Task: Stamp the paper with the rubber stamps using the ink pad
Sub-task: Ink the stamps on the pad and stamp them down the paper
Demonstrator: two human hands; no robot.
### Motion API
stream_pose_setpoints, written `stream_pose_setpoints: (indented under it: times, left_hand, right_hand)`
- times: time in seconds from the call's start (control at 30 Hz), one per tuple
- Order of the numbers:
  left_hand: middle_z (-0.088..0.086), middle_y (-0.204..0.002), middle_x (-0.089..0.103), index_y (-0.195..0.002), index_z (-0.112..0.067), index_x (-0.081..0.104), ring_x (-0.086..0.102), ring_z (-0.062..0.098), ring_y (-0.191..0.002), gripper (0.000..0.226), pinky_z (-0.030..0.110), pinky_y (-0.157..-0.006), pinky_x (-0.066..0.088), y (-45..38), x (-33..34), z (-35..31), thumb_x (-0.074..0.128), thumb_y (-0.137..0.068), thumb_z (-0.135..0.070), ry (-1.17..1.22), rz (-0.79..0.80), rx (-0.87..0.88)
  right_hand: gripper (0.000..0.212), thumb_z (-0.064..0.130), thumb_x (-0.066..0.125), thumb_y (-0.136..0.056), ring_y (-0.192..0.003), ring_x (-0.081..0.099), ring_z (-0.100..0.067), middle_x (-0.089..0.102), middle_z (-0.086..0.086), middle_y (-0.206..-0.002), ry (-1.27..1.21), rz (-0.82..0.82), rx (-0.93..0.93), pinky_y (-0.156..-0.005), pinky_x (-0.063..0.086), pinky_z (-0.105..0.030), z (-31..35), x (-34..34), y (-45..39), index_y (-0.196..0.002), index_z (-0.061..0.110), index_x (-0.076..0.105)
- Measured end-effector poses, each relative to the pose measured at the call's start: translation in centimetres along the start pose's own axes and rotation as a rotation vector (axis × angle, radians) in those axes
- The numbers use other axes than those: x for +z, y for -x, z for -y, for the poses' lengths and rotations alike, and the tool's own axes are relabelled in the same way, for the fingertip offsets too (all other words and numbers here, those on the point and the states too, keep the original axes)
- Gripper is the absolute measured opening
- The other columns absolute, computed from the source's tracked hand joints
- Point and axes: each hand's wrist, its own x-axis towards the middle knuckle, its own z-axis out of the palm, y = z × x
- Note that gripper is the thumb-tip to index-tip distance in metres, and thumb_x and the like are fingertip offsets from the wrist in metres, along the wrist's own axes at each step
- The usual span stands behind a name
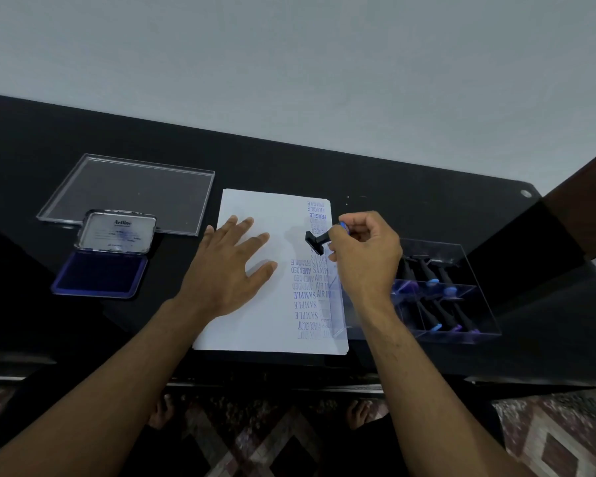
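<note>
R hand [365,249] pinched stamp [316,241], tilted, face toward paper's [255,321] right column. L hand [229,266] flat, open, empty, mid-paper. Pad [100,275] well left of paper, nearer L.

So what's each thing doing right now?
Ink pad: lid open.
Paper: partly stamped along its right side.
Left hand: flat on paper.
Right hand: gripping stamp, tilted.
Stamp box: open, holding stamps.
Clear lid: lying flat.

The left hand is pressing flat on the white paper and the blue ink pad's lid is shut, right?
Not quite. The head view shows the blue ink pad with its lid open. The left hand does press flat on the white paper.
</note>
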Motion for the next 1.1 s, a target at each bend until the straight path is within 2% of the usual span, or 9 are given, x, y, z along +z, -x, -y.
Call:
stream_pose_setpoints:
  times: [0.3,0.43,0.53,0.67,0.77,0.87,0.97,1.1]
  left_hand:
    - [0.002,-0.162,0.033,-0.148,-0.025,0.045,0.016,0.022,-0.154,0.073,0.052,-0.124,0.013,3.3,-4.3,2.7,0.036,-0.091,-0.069,-0.073,-0.073,-0.066]
    - [0.002,-0.160,0.035,-0.148,-0.025,0.045,0.019,0.021,-0.153,0.071,0.054,-0.122,0.021,6.0,-6.5,5.2,0.040,-0.090,-0.067,-0.077,-0.110,-0.142]
    - [0.004,-0.158,0.039,-0.146,-0.023,0.048,0.024,0.023,-0.150,0.072,0.052,-0.122,0.023,8.3,-7.9,7.2,0.041,-0.090,-0.068,-0.087,-0.151,-0.212]
    - [0.006,-0.156,0.040,-0.144,-0.020,0.050,0.024,0.024,-0.151,0.076,0.052,-0.124,0.016,10.9,-9.4,9.9,0.038,-0.088,-0.068,-0.099,-0.184,-0.287]
    - [0.007,-0.156,0.040,-0.145,-0.017,0.050,0.024,0.025,-0.151,0.079,0.051,-0.124,0.017,12.6,-9.9,11.8,0.038,-0.087,-0.070,-0.103,-0.204,-0.334]
    - [0.007,-0.156,0.041,-0.146,-0.017,0.049,0.026,0.026,-0.150,0.081,0.051,-0.123,0.018,13.8,-10.2,13.4,0.039,-0.086,-0.070,-0.094,-0.220,-0.375]
    - [0.009,-0.155,0.042,-0.146,-0.016,0.049,0.028,0.027,-0.150,0.083,0.053,-0.122,0.020,14.7,-10.4,14.8,0.039,-0.085,-0.071,-0.116,-0.212,-0.402]
    - [0.008,-0.158,0.039,-0.148,-0.017,0.046,0.022,0.027,-0.152,0.085,0.053,-0.123,0.017,15.4,-10.2,16.1,0.035,-0.086,-0.073,-0.167,-0.180,-0.418]
  right_hand:
    - [0.016,0.007,0.068,-0.079,-0.075,0.069,-0.017,0.068,0.005,-0.080,-0.024,0.135,-0.064,-0.065,0.061,-0.041,2.0,4.4,2.2,-0.089,0.020,0.068]
    - [0.015,0.012,0.070,-0.083,-0.080,0.068,-0.012,0.068,0.009,-0.087,0.005,0.227,-0.100,-0.070,0.062,-0.039,2.8,7.8,4.2,-0.094,0.023,0.068]
    - [0.015,0.015,0.071,-0.085,-0.081,0.066,-0.008,0.068,0.010,-0.090,0.037,0.313,-0.147,-0.074,0.061,-0.029,3.6,10.0,5.7,-0.093,0.028,0.066]
    - [0.015,0.014,0.072,-0.084,-0.079,0.064,-0.004,0.068,0.008,-0.089,0.060,0.424,-0.217,-0.069,0.049,-0.008,4.8,12.6,7.6,-0.096,0.023,0.069]
    - [0.017,0.013,0.073,-0.082,-0.078,0.062,0.000,0.067,0.008,-0.088,0.068,0.484,-0.235,-0.067,0.046,-0.005,5.5,14.3,8.8,-0.095,0.024,0.069]
    - [0.017,0.015,0.075,-0.082,-0.078,0.062,0.000,0.067,0.008,-0.090,0.093,0.536,-0.274,-0.069,0.049,-0.009,6.2,16.0,10.0,-0.092,0.027,0.069]
    - [0.015,0.017,0.075,-0.084,-0.081,0.064,-0.004,0.067,0.008,-0.095,0.133,0.578,-0.315,-0.074,0.057,-0.021,6.7,17.4,11.0,-0.096,0.026,0.071]
    - [0.016,0.019,0.074,-0.087,-0.088,0.066,-0.008,0.068,0.005,-0.106,0.177,0.629,-0.329,-0.077,0.060,-0.029,7.2,18.8,11.9,-0.102,0.023,0.070]
